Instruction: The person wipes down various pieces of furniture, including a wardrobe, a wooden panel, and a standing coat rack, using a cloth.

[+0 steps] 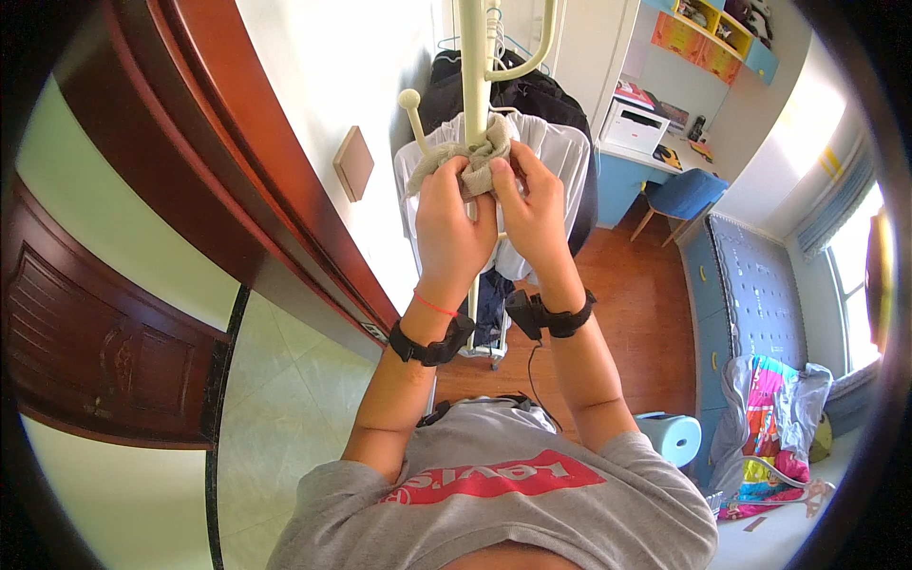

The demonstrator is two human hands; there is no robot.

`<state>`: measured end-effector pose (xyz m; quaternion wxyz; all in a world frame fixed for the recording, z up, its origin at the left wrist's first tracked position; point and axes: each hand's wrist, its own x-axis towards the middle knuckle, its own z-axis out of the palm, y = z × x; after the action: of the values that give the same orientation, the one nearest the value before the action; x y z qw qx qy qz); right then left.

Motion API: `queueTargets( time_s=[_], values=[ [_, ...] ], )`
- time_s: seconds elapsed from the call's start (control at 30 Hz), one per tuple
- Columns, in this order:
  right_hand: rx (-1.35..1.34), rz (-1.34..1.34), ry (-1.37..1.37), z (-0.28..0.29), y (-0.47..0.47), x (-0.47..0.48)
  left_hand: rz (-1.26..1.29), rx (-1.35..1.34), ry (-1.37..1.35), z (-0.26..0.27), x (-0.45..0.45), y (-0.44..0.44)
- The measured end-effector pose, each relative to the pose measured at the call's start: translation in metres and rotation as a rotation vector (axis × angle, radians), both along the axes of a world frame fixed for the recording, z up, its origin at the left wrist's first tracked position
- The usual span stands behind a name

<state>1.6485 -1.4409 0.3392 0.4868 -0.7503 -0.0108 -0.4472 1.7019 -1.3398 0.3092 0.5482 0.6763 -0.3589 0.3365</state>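
Note:
Both hands pinch a grey-beige knitted cloth [476,162] against the pole of a cream metal coat rack [473,71]. My left hand [454,224] grips the bunched cloth from the left, its thumb and fingers partly under the folds. On the other side, my right hand [529,203] holds a fold between thumb and fingers. The cloth seems to wrap around the pole; its far side is hidden. A ball-tipped peg [410,100] sticks out at the left, and a curved hook [531,64] is above the hands. White garments [563,160] hang just behind.
Black clothes [541,96] hang beyond the white ones. A wall with a switch plate [354,164] and a brown door frame [285,235] lie close on the left. To the right are a desk with a printer [634,128], a blue chair [687,194] and a light-blue stool [670,438].

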Motion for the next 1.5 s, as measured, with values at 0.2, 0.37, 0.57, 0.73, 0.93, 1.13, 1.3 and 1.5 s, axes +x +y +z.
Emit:
queueTargets(
  time_s=[0.2, 0.37, 0.57, 0.73, 0.93, 1.13, 1.3, 1.5],
  values=[
    [-0.182, -0.103, 0.088, -0.012, 0.000, -0.001, 0.052, 0.058, 0.094, -0.026, -0.005, 0.003],
    [-0.549, -0.269, 0.130, -0.031, -0.006, 0.001, 0.072, 0.135, 0.165, -0.056, 0.003, 0.010],
    [-0.643, -0.356, 0.054, -0.038, -0.005, 0.003, -0.008, 0.243, 0.403, -0.081, 0.001, 0.013],
    [-0.568, -0.311, 0.018, -0.046, -0.009, 0.007, -0.037, 0.255, 0.376, -0.087, 0.002, 0.013],
    [-0.547, -0.311, -0.004, -0.050, -0.007, 0.006, -0.031, 0.328, 0.330, -0.078, 0.005, 0.013],
    [-0.674, -0.552, 0.021, -0.032, 0.015, -0.020, -0.207, 0.057, 0.457, -0.046, -0.003, 0.009],
    [-0.570, -0.298, 0.056, -0.036, 0.024, -0.031, -0.486, -0.202, 0.512, -0.039, 0.010, -0.004],
    [-0.364, -0.153, 0.113, -0.057, 0.033, -0.013, -0.745, -0.103, 0.787, -0.038, 0.037, -0.003]
  ],
)
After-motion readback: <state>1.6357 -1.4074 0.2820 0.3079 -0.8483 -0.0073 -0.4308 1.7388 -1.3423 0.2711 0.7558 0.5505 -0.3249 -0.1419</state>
